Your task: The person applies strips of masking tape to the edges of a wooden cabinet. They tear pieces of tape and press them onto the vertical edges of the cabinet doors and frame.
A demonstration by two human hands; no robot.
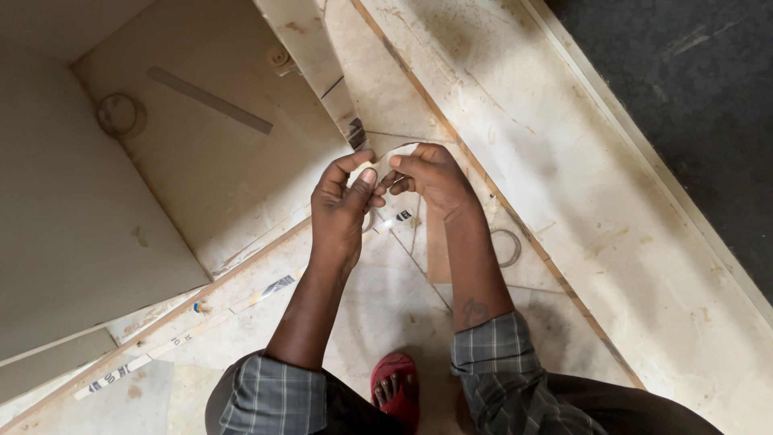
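I am pinching a pale strip between left hand and right hand, both grips closed on it, seemingly peeling; steady pull needed.

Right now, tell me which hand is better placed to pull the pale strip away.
Probably the right hand: its fingertips pinch the pale strip at its upper end near the cabinet panel. The left hand grips the lower part, thumb up, seemingly steadying it.

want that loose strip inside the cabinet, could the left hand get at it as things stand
Probably not right away. The left hand shares a grip on a thin pale strip with the right hand. The loose strip lies bare on the cabinet panel, nothing blocking it.
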